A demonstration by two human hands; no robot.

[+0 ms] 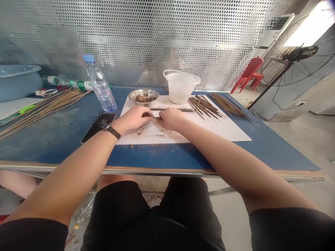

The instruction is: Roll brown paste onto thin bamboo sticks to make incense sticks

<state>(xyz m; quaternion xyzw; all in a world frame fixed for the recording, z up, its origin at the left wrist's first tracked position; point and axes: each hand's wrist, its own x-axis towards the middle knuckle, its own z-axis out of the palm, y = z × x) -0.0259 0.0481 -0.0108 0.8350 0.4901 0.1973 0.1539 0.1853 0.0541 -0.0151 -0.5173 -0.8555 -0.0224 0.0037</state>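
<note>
My left hand (138, 116) is closed in a pinch over the white board (222, 134), its fingertips stained dark. Beside it, my right hand (171, 118) is closed too. A short bit of a thin stick (157, 118) shows between the two hands; the fingers hide the rest. Just beyond them lie several long brown sticks (180, 110). A metal bowl (143, 96) holding brown lumps stands behind my left hand. Behind my right hand is a white translucent bucket (182, 89). Brown-coated sticks with thin bare ends, like incense sticks (208, 107), are spread to its right. Brown crumbs dot the board.
Another stick bundle (230, 105) lies at the board's right edge. On the left are a water bottle (101, 85), a black phone (98, 127), long tan sticks (49, 104) and a blue basin (19, 82). A perforated metal panel (125, 42) rises behind the table; a fan (299, 54) stands right.
</note>
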